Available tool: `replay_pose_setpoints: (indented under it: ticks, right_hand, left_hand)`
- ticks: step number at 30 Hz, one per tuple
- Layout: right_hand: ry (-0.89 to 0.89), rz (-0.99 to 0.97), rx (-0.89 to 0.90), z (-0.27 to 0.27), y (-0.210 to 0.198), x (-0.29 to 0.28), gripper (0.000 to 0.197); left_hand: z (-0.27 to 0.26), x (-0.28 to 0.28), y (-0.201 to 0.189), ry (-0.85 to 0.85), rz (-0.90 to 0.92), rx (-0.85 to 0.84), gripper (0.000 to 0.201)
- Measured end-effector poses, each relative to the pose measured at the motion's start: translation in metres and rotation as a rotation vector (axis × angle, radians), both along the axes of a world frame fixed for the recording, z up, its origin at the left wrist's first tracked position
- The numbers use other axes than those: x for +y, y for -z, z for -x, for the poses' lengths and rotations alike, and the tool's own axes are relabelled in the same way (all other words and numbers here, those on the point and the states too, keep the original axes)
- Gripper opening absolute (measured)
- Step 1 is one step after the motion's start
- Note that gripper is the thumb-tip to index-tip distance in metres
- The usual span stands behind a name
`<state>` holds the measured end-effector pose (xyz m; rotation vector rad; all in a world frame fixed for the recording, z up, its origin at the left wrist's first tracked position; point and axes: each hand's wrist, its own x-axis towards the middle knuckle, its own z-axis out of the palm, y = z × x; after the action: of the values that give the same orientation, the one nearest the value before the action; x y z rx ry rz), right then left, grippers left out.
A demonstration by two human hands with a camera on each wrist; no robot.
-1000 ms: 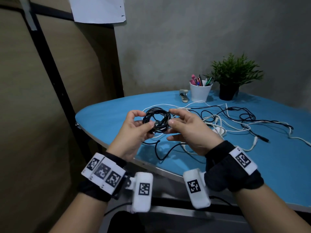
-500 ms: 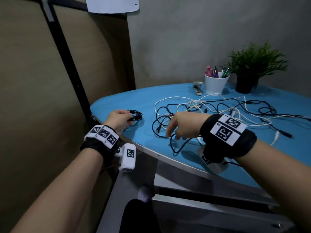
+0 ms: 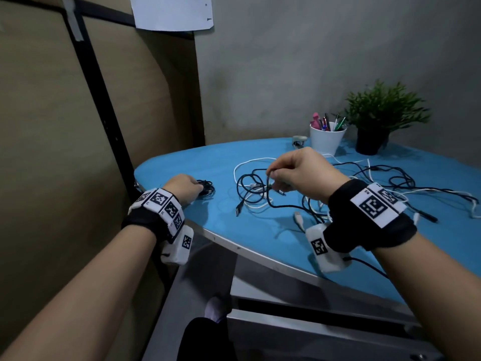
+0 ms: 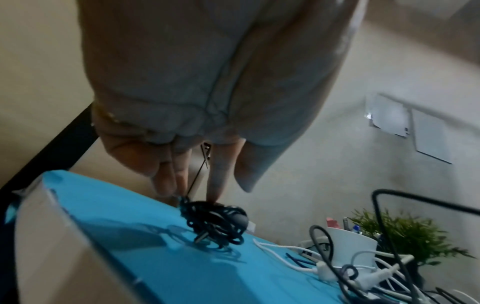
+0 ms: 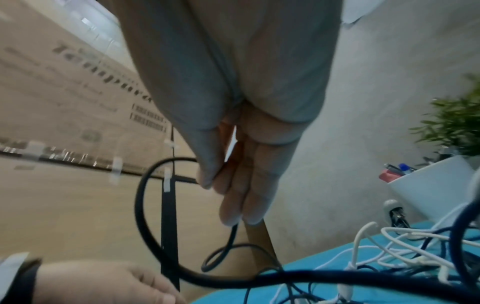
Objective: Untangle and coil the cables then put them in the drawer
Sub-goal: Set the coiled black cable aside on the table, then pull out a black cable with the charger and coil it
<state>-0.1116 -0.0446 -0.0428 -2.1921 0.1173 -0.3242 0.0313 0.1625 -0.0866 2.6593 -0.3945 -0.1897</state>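
Now one coiled cable (image 3: pixel 206 187), one tangle (image 3: pixel 338 188)

The head camera looks forward and down from above both forearms over the blue table (image 3: pixel 260 230) toward the corner wall. Each wrist camera sits close under its palm, looking along the fingers at tabletop height. All three views share the table, the white pen cup (image 3: pixel 326 140) and the potted plant (image 3: pixel 382 113).

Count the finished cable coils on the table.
1: a small black coiled cable lies at the blue table's left end, the left hand touching it. All other cables lie loose in the tangle, which may hide more.
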Motion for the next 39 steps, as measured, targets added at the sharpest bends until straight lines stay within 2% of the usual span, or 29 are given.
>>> replay_pose_setpoints:
  ticks: [3, 7, 11, 13, 14, 17, 21, 25, 27, 30, 34, 35, 37, 39]
  right_hand:
    - [-0.009, -0.11, -0.06, 0.009, 0.0, -0.008, 0.02]
    - [-0.058, -0.248, -0.128, 0.024, -0.002, -0.015, 0.019]
    - [-0.09, -0.288, -0.203, 0.045, -0.009, -0.023, 0.019]
    - [-0.101, -0.28, -0.219, 0.056, -0.012, -0.025, 0.02]
    - [-0.095, -0.301, -0.234, 0.062, -0.013, -0.026, 0.023]
    - [-0.102, -0.454, -0.291, 0.076, -0.019, -0.03, 0.032]
    - [-0.131, -0.571, -0.459, 0.09, -0.028, -0.038, 0.017]
    - [-0.012, -0.602, -0.644, 0.094, -0.031, -0.055, 0.016]
    - [0.067, -0.618, -0.68, 0.095, -0.032, -0.066, 0.02]
    - [0.164, -0.552, -0.638, 0.094, -0.026, -0.077, 0.025]
    - [0.277, -0.372, -0.501, 0.087, -0.01, -0.082, 0.03]
    - [0.303, -0.336, -0.471, 0.086, -0.007, -0.083, 0.03]
    - [0.352, -0.264, -0.4, 0.084, -0.001, -0.083, 0.03]
    - [0.407, -0.165, -0.325, 0.082, 0.004, -0.084, 0.024]
  left_hand:
    - [0.01, -0.01, -0.004, 0.093, 0.135, -0.11, 0.033]
    - [0.036, -0.038, -0.014, 0.41, 0.364, -0.177, 0.047]
    - [0.057, -0.064, -0.02, 0.452, 0.655, -0.286, 0.018]
    - [0.061, -0.069, -0.024, 0.443, 0.736, -0.3, 0.011]
    - [0.061, -0.071, -0.025, 0.468, 0.701, -0.293, 0.014]
    - [0.058, -0.074, -0.019, 0.563, 0.382, -0.229, 0.03]
    - [0.064, -0.081, -0.005, 0.561, 0.181, -0.163, 0.025]
    - [0.057, -0.082, 0.001, 0.467, -0.066, -0.311, 0.013]
    - [0.051, -0.081, -0.001, 0.4, -0.07, -0.337, 0.016]
    - [0.05, -0.081, -0.012, 0.329, 0.16, -0.371, 0.019]
    - [0.064, -0.087, -0.037, 0.237, 0.885, -0.247, 0.011]
    - [0.069, -0.088, -0.045, 0.247, 1.011, -0.226, 0.009]
    - [0.079, -0.089, -0.058, 0.276, 1.165, -0.19, 0.011]
    - [0.088, -0.09, -0.068, 0.299, 1.229, -0.146, 0.011]
